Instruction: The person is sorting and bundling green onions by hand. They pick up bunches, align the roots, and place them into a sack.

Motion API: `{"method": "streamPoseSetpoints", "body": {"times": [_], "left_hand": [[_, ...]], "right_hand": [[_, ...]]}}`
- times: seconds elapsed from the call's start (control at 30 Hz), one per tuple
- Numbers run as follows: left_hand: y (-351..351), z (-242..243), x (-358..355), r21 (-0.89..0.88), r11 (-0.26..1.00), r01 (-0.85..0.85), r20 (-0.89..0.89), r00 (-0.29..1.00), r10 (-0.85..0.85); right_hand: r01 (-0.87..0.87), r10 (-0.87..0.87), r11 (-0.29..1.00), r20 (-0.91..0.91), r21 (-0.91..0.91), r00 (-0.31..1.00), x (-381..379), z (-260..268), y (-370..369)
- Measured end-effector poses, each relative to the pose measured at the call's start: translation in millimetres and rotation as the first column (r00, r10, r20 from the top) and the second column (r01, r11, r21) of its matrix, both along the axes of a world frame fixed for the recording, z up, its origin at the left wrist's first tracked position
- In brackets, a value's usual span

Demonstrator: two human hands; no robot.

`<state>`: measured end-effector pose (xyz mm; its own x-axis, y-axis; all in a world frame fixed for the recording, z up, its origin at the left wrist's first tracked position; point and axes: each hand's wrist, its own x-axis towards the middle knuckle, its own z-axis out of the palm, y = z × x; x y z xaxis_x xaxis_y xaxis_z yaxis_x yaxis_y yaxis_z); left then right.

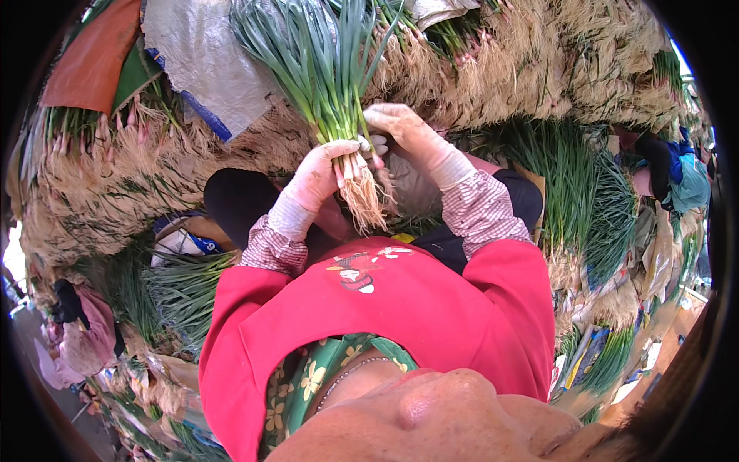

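Observation:
A bunch of green garlic (329,86) is in my left hand (317,173), which grips it around the pale stalk bases. Its long green leaves fan out away from me, and its stringy roots (365,202) hang toward my lap. My right hand (407,133) is at the right side of the bunch, slightly blurred, its fingers closed on a single stalk with a reddish bulb (378,161). White coverings show on some fingertips. The right fingertips are partly hidden behind the stalks.
A long heap of green garlic with matted roots (519,69) stretches before me, partly under a plastic sheet (202,58) and an orange cover (92,63). Bundles lie at my left (185,289) and right (566,179). Other people sit at far left (86,335) and far right (687,179).

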<state>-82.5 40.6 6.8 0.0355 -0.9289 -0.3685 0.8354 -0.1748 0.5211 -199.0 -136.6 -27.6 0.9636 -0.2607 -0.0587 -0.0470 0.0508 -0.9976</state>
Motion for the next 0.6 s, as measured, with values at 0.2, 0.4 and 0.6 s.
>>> {"method": "streamPoseSetpoints", "body": {"times": [0.2,0.4,0.6], "left_hand": [[5.3,13.5,10.0,-0.052,0.998,-0.035,-0.085,0.996,0.031],[0.5,-14.9,13.7,-0.053,0.998,-0.022,-0.065,0.998,0.019],[2.9,-14.1,12.6,-0.004,0.999,-0.039,0.090,0.995,0.039]], "right_hand": [[0.214,-0.233,0.891,0.001,-0.401,0.972,0.8,21.9,2.2],[0.266,-0.196,0.142,0.237,-0.953,0.952,31.4,59.9,12.7],[0.306,-0.265,-0.076,0.315,-0.949,0.911,33.4,68.6,-39.0]]}}
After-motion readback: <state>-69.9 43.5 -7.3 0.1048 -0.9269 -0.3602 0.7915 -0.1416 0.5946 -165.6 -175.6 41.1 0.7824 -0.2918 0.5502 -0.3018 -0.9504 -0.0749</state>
